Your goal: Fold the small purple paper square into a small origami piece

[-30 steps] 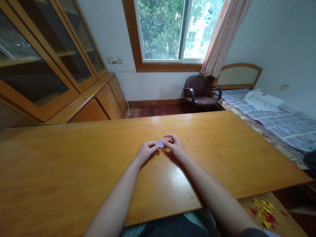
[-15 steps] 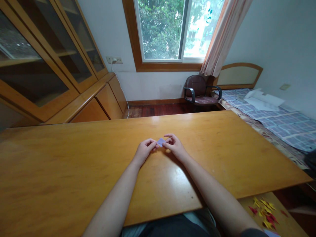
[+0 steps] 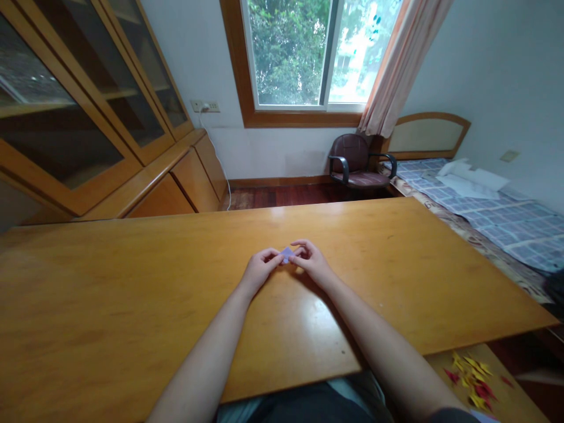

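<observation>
head view: left hand [image 3: 258,271] and right hand [image 3: 312,262] both pinch a small, pale lilac folded paper [image 3: 286,254] between their fingertips, just above the glossy, smooth wooden table [image 3: 132,282].

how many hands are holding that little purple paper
2: the left hand pinches the pale purple paper piece from its left, the right hand from its right, over the wooden table. No other hands show.
</observation>
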### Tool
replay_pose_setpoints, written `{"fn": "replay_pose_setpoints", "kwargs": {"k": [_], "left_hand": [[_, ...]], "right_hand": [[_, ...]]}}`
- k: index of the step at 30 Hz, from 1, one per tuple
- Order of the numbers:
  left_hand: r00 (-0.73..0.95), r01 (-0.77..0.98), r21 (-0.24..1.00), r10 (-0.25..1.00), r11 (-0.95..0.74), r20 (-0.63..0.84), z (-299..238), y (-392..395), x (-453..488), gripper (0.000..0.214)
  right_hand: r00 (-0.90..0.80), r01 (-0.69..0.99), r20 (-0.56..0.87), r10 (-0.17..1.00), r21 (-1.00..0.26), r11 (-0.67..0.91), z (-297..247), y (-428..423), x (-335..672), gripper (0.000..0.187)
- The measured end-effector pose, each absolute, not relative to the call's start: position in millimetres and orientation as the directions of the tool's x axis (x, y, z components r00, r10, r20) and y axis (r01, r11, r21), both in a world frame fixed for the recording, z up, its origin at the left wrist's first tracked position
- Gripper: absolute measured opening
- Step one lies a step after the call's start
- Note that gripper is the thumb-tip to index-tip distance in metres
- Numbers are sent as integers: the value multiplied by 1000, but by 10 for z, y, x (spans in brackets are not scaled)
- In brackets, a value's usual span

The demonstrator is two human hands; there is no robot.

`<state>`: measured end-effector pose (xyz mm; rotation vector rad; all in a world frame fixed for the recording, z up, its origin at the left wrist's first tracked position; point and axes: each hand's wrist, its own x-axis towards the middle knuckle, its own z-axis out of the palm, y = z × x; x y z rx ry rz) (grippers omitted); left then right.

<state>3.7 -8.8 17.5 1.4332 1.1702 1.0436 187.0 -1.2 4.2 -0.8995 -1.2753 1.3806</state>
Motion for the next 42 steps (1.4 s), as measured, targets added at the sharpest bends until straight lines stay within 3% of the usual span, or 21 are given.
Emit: {"fn": "replay_pose_setpoints", "kwargs": {"k": [18,31,42], "left_hand": [[228,2,999,973,36,-35,187,-87,15,23],[226,96,992,973,-77,54,174,-80,17,21],[205,83,992,976,-93,75,167,-67,16,20]], "right_hand": [[-202,-194,87,975,-980,47,63,-18,1895,37],[-211,-74,110,971,-993,96,87,-40,1912,29],[-216,-75,132,967,-990,119,70,-66,1907,25]]}}
